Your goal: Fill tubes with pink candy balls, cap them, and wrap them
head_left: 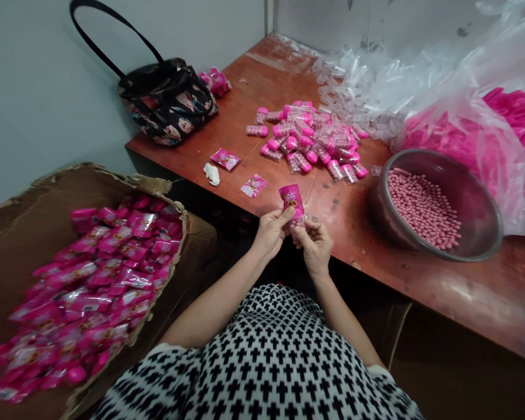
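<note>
at the surface edge (pixel 363 256), one pink packet (pixel 291 197) is pinched by closed fingers (pixel 286 217) of left hand (pixel 269 233) and right hand (pixel 317 249).

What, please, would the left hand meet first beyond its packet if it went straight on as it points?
The left hand would probably meet the pile of pink-capped tubes, though the right hand is close by and depth is unclear.

Thumbs (pixel 286 216) partly hide the pink packet (pixel 291 195), its print too small; cardboard box (pixel 30 216) runs off left!
</note>
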The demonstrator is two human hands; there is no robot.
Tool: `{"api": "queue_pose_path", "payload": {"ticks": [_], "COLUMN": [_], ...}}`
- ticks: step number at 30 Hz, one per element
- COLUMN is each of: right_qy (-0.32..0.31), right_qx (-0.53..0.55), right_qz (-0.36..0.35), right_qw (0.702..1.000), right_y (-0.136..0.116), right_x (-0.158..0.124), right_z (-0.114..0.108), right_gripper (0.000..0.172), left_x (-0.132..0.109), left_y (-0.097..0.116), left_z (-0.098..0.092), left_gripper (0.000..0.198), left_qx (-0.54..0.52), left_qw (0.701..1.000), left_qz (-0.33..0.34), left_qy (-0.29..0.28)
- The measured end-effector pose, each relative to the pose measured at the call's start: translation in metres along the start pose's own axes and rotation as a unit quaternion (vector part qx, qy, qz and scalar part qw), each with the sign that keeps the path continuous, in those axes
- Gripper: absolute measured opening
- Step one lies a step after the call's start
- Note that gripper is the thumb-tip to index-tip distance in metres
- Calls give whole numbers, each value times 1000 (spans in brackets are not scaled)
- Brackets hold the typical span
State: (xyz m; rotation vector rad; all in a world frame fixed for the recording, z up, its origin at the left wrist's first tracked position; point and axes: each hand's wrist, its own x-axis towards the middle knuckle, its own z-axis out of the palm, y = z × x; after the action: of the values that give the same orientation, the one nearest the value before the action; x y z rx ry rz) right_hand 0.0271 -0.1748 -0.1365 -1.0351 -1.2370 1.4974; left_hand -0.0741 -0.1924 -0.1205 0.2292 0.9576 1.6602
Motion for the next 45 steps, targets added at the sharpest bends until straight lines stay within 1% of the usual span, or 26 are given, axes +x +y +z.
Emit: {"api": "queue_pose_path", "payload": {"ticks": [3,5,7,8,10,12,14,16,19,22,25,28,31,36,38,41,45], "right_qy": [-2,-1,1,1,5,12,14,-1,-20,1,12,-1,-5,58,57,27,2], "right_qx": [26,45,40,24,-22,-58,-65,-53,-5,71,107,80,28,-26,-17,15,4], "right_qz": [15,33,39,31,-9,-58,-78,-55,18,77,99,68,30,-36,-26,18,13], "right_qw": [1000,998,998,999,1000,997,995,997,1000,995,989,995,999,997,998,999,1000], "right_y": [4,7,9,10,13,15,15,13,9,8,8,7,6,12,13,10,5], "right_x": [2,3,3,2,1,0,0,-1,-2,-1,0,-1,-3,-5,-4,-3,-5], "right_z": [0,0,-1,-2,-5,-7,-7,-7,-5,-3,-2,-1,-1,-3,-4,-4,-1], "right_gripper": [27,28,28,27,26,26,25,26,28,30,31,28,27,28,29,30,27], "left_x": [2,0,-2,-4,-5,-5,-3,-2,-4,-8,-11,-11,-10,-13,-15,-15,-11], "left_y": [0,-1,-3,-4,-8,-12,-16,-17,-15,-13,-10,-9,-11,-23,-25,-22,-18], "left_z": [1,3,5,6,6,4,2,1,0,-1,-2,-3,-2,5,7,5,2], "left_gripper": [34,34,33,33,31,31,31,31,32,32,32,33,33,37,39,37,37], "left_qx": [4,18,33,35,24,1,-17,-15,19,49,53,14,1,34,45,45,25], "left_qw": [1000,999,998,998,998,999,999,999,1000,998,998,1000,1000,998,997,999,999], "left_qz": [-14,-3,15,22,22,4,-13,-16,-17,-25,-29,-17,5,22,27,15,3], "left_qy": [17,33,45,49,45,35,32,27,-3,-23,-26,-21,10,47,49,27,25]}}
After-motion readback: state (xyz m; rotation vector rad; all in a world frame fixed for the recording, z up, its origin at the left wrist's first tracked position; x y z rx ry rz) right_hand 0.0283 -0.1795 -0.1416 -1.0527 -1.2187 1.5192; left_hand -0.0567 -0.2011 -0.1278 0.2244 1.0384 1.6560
